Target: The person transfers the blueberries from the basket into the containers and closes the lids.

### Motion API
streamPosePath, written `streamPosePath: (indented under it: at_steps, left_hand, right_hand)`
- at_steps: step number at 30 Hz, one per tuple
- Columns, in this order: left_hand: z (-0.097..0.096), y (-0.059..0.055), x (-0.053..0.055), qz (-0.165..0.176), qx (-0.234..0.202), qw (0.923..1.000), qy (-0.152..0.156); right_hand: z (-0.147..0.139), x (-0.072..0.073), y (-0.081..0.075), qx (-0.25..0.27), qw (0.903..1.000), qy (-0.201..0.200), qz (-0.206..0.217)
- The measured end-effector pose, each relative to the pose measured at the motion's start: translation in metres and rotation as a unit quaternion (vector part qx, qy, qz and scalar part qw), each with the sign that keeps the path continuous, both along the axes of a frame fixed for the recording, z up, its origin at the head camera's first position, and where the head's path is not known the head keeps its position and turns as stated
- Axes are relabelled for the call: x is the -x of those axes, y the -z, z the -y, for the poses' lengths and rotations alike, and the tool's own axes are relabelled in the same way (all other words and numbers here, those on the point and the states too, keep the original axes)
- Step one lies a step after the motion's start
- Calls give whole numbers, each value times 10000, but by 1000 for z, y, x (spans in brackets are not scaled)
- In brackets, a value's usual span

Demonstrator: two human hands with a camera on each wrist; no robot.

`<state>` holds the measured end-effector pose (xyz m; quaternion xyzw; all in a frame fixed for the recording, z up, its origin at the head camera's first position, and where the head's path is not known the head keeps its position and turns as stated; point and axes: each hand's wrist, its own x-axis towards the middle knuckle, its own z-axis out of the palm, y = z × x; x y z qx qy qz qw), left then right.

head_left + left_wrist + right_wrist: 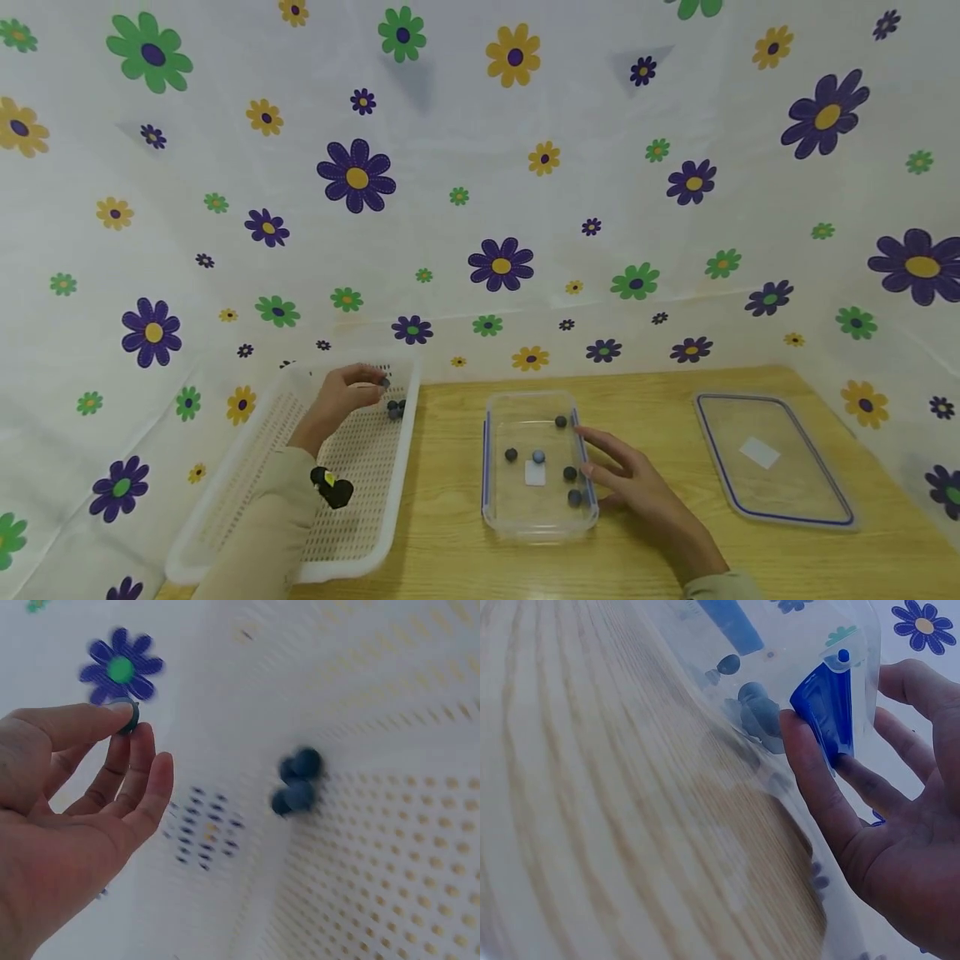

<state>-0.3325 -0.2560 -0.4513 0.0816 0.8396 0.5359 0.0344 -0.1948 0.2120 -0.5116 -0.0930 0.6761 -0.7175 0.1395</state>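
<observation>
My left hand (pixel 341 400) is over the far end of the white plastic basket (pixel 405 475). Its thumb and fingertips pinch a blueberry (pixel 129 720). Below and beside that hand, several blueberries (pixel 300 784) lie clustered against the basket's wall. My right hand (pixel 637 483) rests its fingertips on the right side of a clear plastic container (pixel 536 529), at the blue locking flap (pixel 829 709). Those fingers are extended rather than wrapped around it. Inside the container, several blueberries (pixel 537 457) lie scattered, most toward the right side.
A clear lid (pixel 780 467) with a blue seal lies flat on the wooden table (pixel 450 500), right of the container. A white flower-patterned sheet (pixel 450 242) stands behind and at both sides of the table. The basket's raised rim borders the left hand's area.
</observation>
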Motion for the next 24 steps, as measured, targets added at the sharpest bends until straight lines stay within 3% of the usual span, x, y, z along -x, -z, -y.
streamPosePath:
  at_steps: [3, 8, 14, 18, 24]
  left_hand:
    - [-6, -24, -9, -257, -59, 9996, 51]
    - [-19, -68, -32, -606, -231, 9974, 301]
    - [-46, -103, -70, -899, -339, 9948, 338]
    - [-69, -109, -94, -1095, -448, 9925, 304]
    - [-108, -93, -129, -1686, -317, 9848, 268]
  right_hand:
    - [0, 0, 1, -19, 10000, 2, -12]
    - [0, 1, 3, -43, 9999, -73, -83]
    - [0, 1, 4, -74, 9998, -62, -153]
    - [-1, 1, 3, -54, 9997, -93, -226]
    - [-2, 1, 3, -85, 9992, -162, -354]
